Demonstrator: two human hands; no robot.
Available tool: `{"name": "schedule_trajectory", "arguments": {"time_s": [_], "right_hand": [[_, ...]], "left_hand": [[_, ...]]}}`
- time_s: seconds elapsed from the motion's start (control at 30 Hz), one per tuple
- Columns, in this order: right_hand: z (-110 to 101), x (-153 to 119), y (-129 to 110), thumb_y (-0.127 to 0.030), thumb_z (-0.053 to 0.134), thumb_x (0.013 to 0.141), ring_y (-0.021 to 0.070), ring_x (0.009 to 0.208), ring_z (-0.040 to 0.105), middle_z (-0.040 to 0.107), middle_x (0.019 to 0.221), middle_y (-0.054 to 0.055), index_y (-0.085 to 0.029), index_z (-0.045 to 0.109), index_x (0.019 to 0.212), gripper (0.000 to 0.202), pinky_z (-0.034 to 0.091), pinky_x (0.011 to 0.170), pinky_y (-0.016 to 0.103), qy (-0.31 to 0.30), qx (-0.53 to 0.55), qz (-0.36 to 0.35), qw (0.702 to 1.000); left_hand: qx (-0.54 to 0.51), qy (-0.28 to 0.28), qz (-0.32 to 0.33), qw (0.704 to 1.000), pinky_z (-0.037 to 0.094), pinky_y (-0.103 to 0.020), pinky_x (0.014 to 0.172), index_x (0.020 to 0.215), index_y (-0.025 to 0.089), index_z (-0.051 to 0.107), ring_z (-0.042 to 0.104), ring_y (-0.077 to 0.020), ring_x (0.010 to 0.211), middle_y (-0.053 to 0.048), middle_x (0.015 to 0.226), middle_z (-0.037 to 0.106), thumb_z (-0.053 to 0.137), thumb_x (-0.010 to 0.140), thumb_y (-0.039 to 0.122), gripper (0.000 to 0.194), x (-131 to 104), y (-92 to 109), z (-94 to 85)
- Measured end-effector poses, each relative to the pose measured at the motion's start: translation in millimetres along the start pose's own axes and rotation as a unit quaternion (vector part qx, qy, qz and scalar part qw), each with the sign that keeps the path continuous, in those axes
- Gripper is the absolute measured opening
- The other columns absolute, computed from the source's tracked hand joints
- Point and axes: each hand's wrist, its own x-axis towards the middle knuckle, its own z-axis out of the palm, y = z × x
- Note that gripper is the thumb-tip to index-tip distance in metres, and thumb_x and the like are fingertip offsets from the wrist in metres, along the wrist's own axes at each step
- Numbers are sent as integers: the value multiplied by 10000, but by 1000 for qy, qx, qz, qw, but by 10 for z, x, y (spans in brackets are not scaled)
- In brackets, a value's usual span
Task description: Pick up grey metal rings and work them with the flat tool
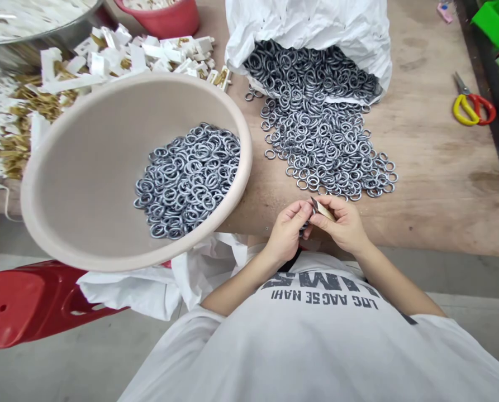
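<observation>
My left hand (286, 231) is closed on a few dark grey rings (303, 226), mostly hidden by the fingers. Pinched in my right hand (345, 226) is a small knife (323, 210) with a pale handle and a short dark blade. The blade touches or nearly touches the rings at my left fingertips. Both hands meet over the table's front edge. Just beyond them spreads a pile of loose grey rings (328, 145), spilling from a white sack (308, 19). Left of my hands, a large beige basin (81, 151) holds a heap of similar rings (190, 178).
White and gold plastic parts (107, 56) lie behind the basin, near a red tub (165, 19) and a metal bowl (43, 42). Scissors (472, 106) with yellow and red handles rest at the right. A red stool (18, 307) stands below left.
</observation>
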Motion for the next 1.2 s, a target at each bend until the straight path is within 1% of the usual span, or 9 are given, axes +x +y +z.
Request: {"name": "schedule_trajectory", "arguments": {"time_s": [0.07, 0.2, 0.37, 0.53, 0.63, 0.87, 1.03, 1.2], "right_hand": [[16, -9, -9, -367, 775, 839, 148, 584, 705, 714, 949, -6, -260, 662, 1117, 318, 613, 594, 315, -1, 11, 15, 1000], [32, -13, -10, -364, 795, 819, 148, 591, 709, 710, 958, 6, -240, 665, 1099, 332, 624, 576, 306, 16, 6, 16, 1000], [39, -16, -2, -348, 794, 821, 161, 573, 716, 677, 895, -18, -237, 635, 1051, 300, 628, 553, 316, -10, 53, 34, 998], [36, -34, 11, -339, 804, 810, 177, 578, 723, 665, 858, -26, -234, 629, 1007, 284, 638, 545, 334, -16, 68, 38, 997], [34, -45, 13, -328, 804, 811, 177, 565, 723, 665, 831, -34, -234, 624, 994, 273, 632, 529, 325, -12, 66, 36, 997], [30, -56, 16, -333, 807, 806, 171, 548, 712, 668, 810, -43, -240, 622, 977, 268, 609, 517, 319, -3, 61, 36, 997], [-1, -47, 16, -378, 764, 848, 134, 571, 668, 667, 688, -38, -219, 655, 909, 202, 564, 551, 261, 18, 13, 13, 1000], [12, -39, -17, -420, 769, 834, 119, 563, 633, 656, 673, -36, -210, 647, 843, 243, 526, 552, 245, 39, -6, 2, 999]], "left_hand": [[2, -5, -2, 1000, 314, -178, 445, 835, 159, 626, 404, -42, 494, 44, 672, 480, 687, 873, 492, 340, -3, -6, -4], [7, -11, -6, 1000, 307, -180, 449, 847, 156, 623, 392, -46, 500, 45, 665, 467, 676, 875, 513, 362, -11, -19, -13], [8, -20, -19, 1000, 296, -182, 445, 816, 153, 601, 389, -46, 492, 46, 647, 462, 690, 846, 556, 414, -21, -26, -34], [13, -51, -18, 998, 293, -188, 436, 828, 144, 621, 389, -49, 476, 42, 633, 464, 659, 872, 549, 409, -34, -35, -59], [18, -55, -16, 998, 293, -190, 434, 803, 143, 611, 393, -50, 471, 41, 624, 460, 648, 879, 550, 415, -39, -40, -57], [19, -53, -21, 998, 301, -195, 428, 816, 143, 618, 402, -55, 474, 41, 622, 460, 658, 867, 553, 416, -45, -56, -53], [23, -61, -41, 997, 280, -200, 426, 804, 153, 584, 409, -53, 473, 34, 640, 496, 682, 847, 554, 415, -62, -107, -72], [37, -64, -52, 996, 275, -204, 440, 764, 160, 544, 402, -51, 477, 31, 657, 506, 678, 842, 567, 436, -81, -128, -72]]}}
